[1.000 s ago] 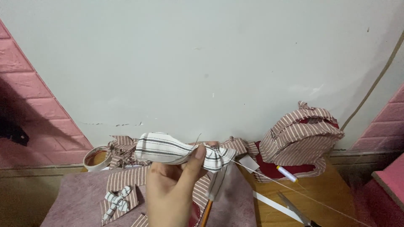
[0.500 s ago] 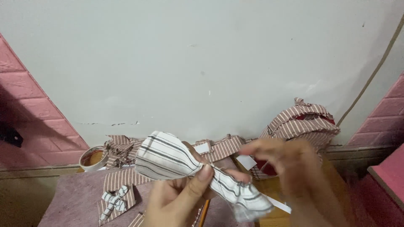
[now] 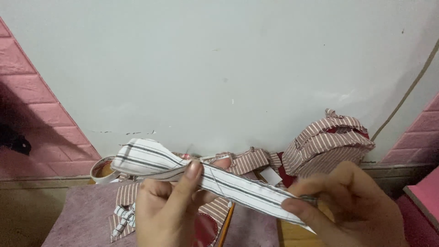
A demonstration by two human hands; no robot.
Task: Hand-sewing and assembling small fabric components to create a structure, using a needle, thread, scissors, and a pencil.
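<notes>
White grey-striped fabric strip (image 3: 219,180), stretched taut.

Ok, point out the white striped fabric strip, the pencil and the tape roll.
white striped fabric strip (image 3: 238,185), head view, middle of the stretched band.
pencil (image 3: 227,222), head view, orange shaft.
tape roll (image 3: 99,170), head view, front rim.

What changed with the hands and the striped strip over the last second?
The right hand came in and pinched the far end of the white striped strip, pulling it out straight. The left hand still grips its middle. The red-striped fabric pile stayed put.
</notes>
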